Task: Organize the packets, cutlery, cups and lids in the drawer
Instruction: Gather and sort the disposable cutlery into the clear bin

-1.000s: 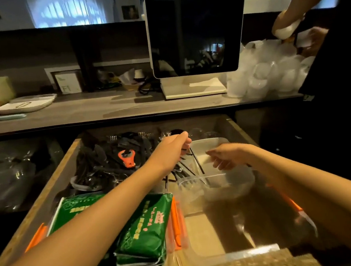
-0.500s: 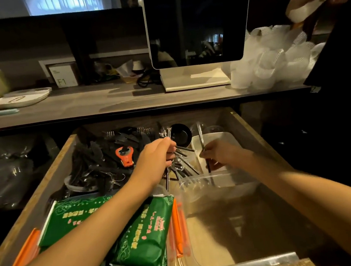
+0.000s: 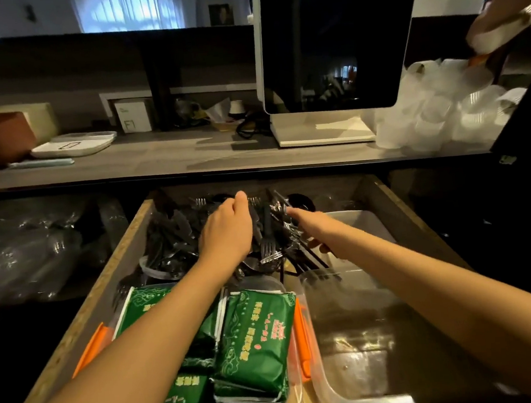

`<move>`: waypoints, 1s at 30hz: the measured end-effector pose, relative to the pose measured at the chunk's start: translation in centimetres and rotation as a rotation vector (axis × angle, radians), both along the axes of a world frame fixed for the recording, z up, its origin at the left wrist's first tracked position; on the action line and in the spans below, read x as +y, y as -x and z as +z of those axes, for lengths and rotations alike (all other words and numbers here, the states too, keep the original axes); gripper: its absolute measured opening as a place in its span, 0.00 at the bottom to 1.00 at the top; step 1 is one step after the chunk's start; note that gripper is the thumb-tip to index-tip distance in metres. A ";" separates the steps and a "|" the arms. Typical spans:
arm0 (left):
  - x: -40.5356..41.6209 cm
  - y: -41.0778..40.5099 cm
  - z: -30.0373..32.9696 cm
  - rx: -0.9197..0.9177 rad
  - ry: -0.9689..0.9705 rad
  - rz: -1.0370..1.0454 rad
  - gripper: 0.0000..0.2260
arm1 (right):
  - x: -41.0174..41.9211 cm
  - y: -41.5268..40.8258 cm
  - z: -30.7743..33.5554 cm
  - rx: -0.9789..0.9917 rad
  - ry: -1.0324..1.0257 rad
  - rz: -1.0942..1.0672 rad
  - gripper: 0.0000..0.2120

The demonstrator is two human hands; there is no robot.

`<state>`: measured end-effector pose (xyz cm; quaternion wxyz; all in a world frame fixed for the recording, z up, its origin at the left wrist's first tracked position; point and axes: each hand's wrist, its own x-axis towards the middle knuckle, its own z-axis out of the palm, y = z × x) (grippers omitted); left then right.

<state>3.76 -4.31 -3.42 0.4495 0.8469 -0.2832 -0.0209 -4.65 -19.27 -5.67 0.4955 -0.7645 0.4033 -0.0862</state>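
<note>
Cutlery [image 3: 270, 233] heap, both hands now reaching farther back

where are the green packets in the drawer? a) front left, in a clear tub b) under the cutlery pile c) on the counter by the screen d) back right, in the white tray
a: the green packets sit in a clear tub at the drawer's front left, nearer the camera than the cutlery.

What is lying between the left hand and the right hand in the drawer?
In the head view, black plastic forks and other dark cutlery lie between the left hand and the right hand.
</note>
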 end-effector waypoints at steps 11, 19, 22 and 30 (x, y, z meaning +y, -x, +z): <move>-0.5 -0.4 -1.2 0.115 -0.014 -0.041 0.29 | 0.5 -1.9 -0.6 0.145 -0.064 0.135 0.32; -0.3 -0.6 -1.3 0.073 0.008 -0.054 0.27 | -0.1 -1.6 -0.4 0.182 0.145 0.079 0.35; -0.3 -0.3 -1.2 0.059 -0.009 -0.062 0.27 | -0.2 -1.6 -0.3 0.105 0.176 0.068 0.29; -0.4 -0.7 -1.2 0.254 0.141 0.025 0.26 | 1.1 -2.8 0.5 0.106 0.375 0.066 0.24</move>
